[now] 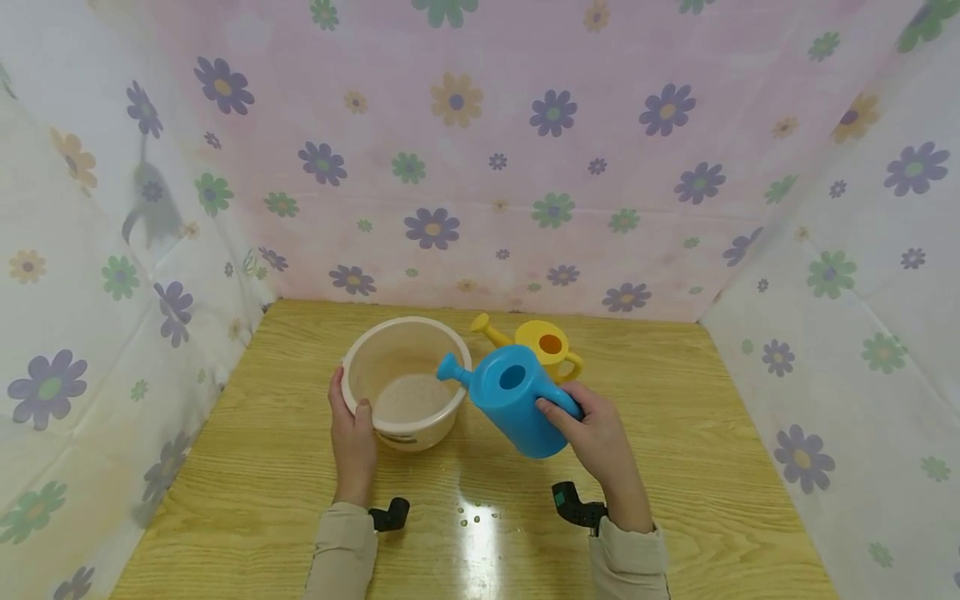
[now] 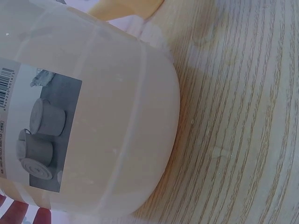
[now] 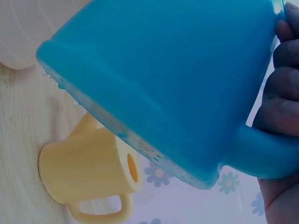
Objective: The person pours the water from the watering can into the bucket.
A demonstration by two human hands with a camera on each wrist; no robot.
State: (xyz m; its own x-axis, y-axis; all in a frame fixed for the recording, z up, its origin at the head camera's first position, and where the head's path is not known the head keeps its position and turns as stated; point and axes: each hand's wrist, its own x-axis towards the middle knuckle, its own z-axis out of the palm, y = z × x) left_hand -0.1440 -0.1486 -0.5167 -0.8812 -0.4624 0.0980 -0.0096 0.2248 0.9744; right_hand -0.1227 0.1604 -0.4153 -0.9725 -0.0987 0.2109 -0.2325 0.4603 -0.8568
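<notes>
My left hand [image 1: 354,446] grips the left rim of a cream plastic bucket [image 1: 420,437], thumb over the edge. A printed label [image 2: 44,126] shows on the bucket's side in the left wrist view. With my right hand [image 1: 606,437] I hold a blue watering can [image 1: 517,417] by its handle. It hangs tilted to the left, its spout reaching over the bucket's right rim. No stream of water can be made out. Droplets cling to the can's underside in the right wrist view. Behind it stands a yellow watering can [image 1: 534,332], partly hidden by the blue one.
Both stand on a wood-grain table [image 1: 270,433]. Several water drops [image 1: 477,521] dot its front middle. Flower-printed cloth [image 1: 480,175] encloses the back and both sides. A black wrist mount [image 1: 390,515] juts inward from each forearm.
</notes>
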